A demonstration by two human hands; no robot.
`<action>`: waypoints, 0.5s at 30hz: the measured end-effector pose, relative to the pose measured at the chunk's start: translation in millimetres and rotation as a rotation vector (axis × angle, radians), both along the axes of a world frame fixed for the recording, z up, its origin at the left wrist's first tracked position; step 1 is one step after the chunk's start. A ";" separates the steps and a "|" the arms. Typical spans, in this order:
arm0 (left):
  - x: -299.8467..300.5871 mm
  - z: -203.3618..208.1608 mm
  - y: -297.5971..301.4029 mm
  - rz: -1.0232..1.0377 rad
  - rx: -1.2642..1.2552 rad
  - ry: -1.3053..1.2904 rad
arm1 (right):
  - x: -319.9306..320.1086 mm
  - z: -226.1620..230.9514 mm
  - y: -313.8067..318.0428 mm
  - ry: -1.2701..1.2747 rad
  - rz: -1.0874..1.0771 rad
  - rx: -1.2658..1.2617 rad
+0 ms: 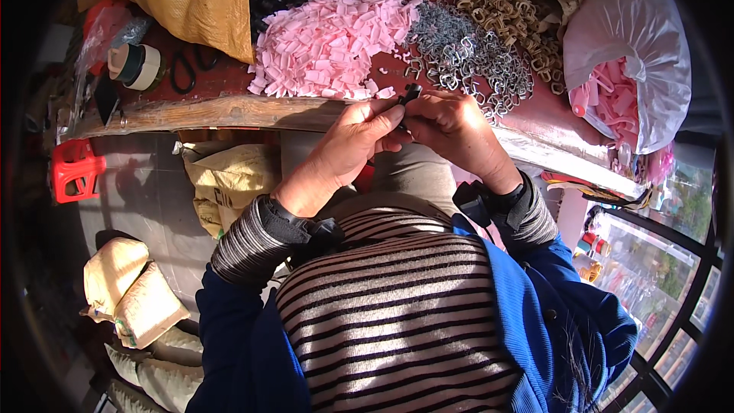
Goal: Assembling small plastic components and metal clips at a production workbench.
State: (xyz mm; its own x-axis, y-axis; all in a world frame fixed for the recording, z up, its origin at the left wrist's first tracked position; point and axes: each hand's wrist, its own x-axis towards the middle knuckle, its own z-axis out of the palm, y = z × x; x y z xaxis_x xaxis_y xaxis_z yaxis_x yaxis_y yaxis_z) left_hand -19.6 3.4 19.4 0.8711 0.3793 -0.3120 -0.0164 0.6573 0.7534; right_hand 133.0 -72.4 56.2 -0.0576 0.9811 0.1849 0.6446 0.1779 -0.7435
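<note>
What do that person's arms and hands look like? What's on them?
The left hand and right hand wear no gloves. Around each wrist is a black strap with a chunky dark piece. Farther up come striped sleeves, dark and light, then bright blue outer sleeves.

A bulging orange-yellow woven sack [176, 4] sits on the left of the tabletop [206, 113], near rolls of tape [151, 67] and black looped handles [173, 76]. A red plastic stool [73, 151] and tan sacks [153, 302] rest on the grey floor [172, 183]; a dark-framed window [664, 275] fills the lower right.
</note>
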 end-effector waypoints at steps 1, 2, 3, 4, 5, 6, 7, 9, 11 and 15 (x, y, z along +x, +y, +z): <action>-0.2 0.3 -0.6 0.016 -0.051 0.008 | -0.1 -0.7 -0.3 0.014 0.001 -0.012; -0.5 0.3 -0.9 0.017 -0.051 0.007 | -0.4 -1.4 -0.5 0.014 0.003 -0.012; -0.8 0.2 -1.2 0.038 -0.074 0.005 | -0.8 -1.9 -0.8 0.027 -0.011 -0.015; -1.1 0.1 -1.4 0.059 -0.097 0.004 | -1.1 -2.7 -1.1 0.041 -0.025 -0.018; -1.5 -0.2 -1.4 0.080 -0.121 0.002 | -1.2 -3.9 -1.1 0.055 -0.039 -0.023; -1.8 -0.8 -1.1 0.082 -0.123 0.003 | -0.9 -6.7 -0.9 0.056 -0.037 -0.024; -1.7 -0.8 -1.0 0.079 -0.148 -0.007 | 0.0 -10.4 -1.5 0.116 -0.054 -0.015; -1.0 -1.3 -0.4 0.073 -0.199 -0.027 | 2.1 -15.8 -2.2 0.237 -0.088 0.002; 0.1 -2.1 0.5 0.076 -0.221 -0.033 | 4.5 -15.9 -2.4 0.287 -0.097 -0.031; 1.5 -6.0 2.7 0.089 -0.275 -0.049 | 5.5 -15.9 -1.3 0.450 -0.135 -0.117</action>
State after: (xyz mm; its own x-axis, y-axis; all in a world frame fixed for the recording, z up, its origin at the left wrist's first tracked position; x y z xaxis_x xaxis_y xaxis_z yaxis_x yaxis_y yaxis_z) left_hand -18.1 6.2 13.4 0.8547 0.3622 -0.3719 -0.1154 0.8311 0.5440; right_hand 138.5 -73.8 40.4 0.1315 0.9900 0.0504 0.2663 0.0136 -0.9638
